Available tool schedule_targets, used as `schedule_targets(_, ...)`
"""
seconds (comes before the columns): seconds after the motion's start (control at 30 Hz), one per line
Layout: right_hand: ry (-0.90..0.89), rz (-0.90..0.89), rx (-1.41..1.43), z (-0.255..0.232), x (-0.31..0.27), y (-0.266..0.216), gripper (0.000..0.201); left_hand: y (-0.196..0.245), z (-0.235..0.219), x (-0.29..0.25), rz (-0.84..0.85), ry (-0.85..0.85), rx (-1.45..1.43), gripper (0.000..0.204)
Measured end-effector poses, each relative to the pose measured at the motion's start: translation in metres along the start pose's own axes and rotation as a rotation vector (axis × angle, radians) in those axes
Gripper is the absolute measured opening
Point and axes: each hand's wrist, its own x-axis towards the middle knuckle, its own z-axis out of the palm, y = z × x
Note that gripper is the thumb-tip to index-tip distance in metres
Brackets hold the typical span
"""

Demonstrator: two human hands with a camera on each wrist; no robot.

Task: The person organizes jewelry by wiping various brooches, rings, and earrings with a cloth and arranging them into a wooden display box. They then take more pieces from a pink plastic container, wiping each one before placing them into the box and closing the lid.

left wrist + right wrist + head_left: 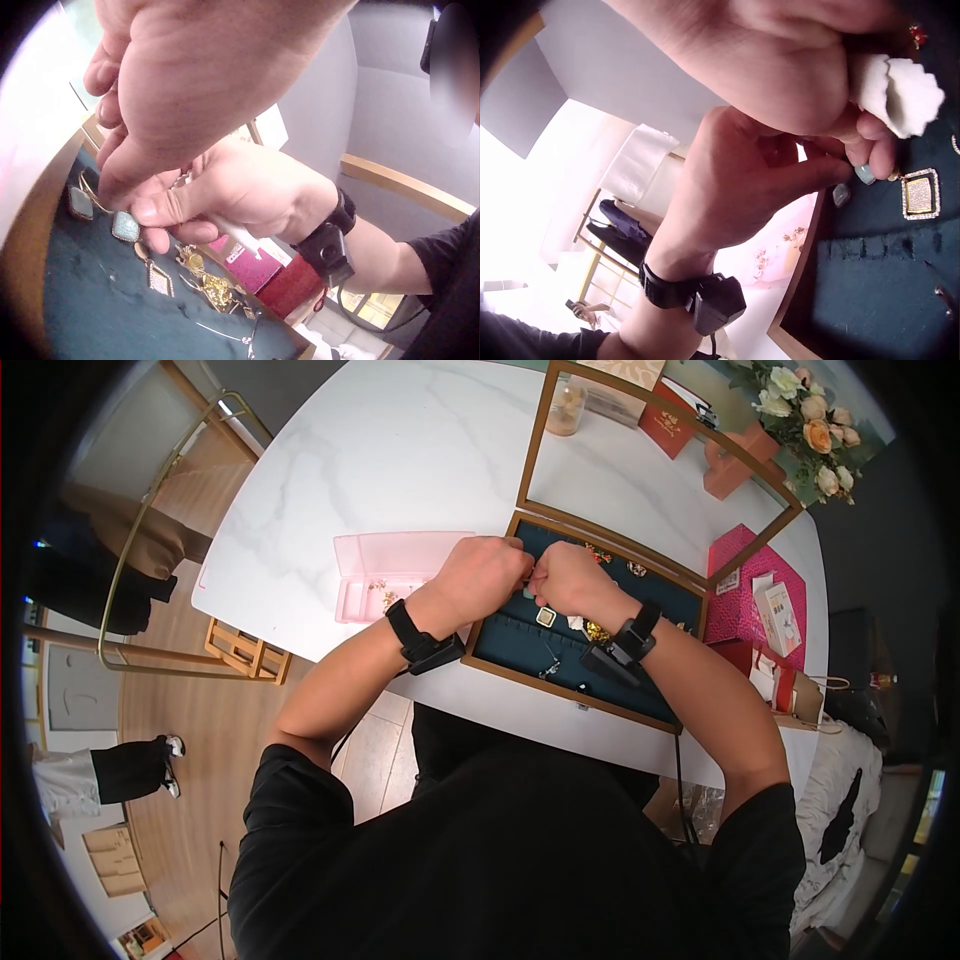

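Note:
My right hand (575,580) pinches an earring with a square pale-blue stone (126,225) between thumb and fingertips. A white scalloped cloth (907,97) is tucked in the same hand. My left hand (485,575) meets it with curled fingers, its thumb and fingertips at the earring's gold wire (97,196). A second pale-blue stone earring (80,201) hangs beside it against the dark teal lining of the jewelry box (515,640). Just below the hands lies a diamond-shaped sparkly earring (920,195). Both hands are over the box's upper left part.
The box's glass lid (640,470) stands raised at the back. Gold jewelry (216,291) and a silver piece (550,663) lie inside. Left of it is an open pink case (352,595) with small jewelry. A magenta box (735,560) and flowers (815,430) stand right.

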Motion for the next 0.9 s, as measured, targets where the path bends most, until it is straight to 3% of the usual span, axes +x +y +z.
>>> schedule_targets(0.33,0.024,0.015,0.010,-0.001,-0.005,0.003,0.011,0.018,0.004,-0.005,-0.009,0.007,-0.010,0.022)
schedule_targets(0.5,0.108,-0.060,0.012,-0.001,-0.010,0.007,0.012,0.018,0.011,-0.006,-0.012,0.014,0.025,0.019)
schedule_targets(0.9,0.037,-0.029,-0.068,0.006,-0.004,0.005,0.014,0.024,0.012,-0.008,-0.042,0.037,0.074,0.011)
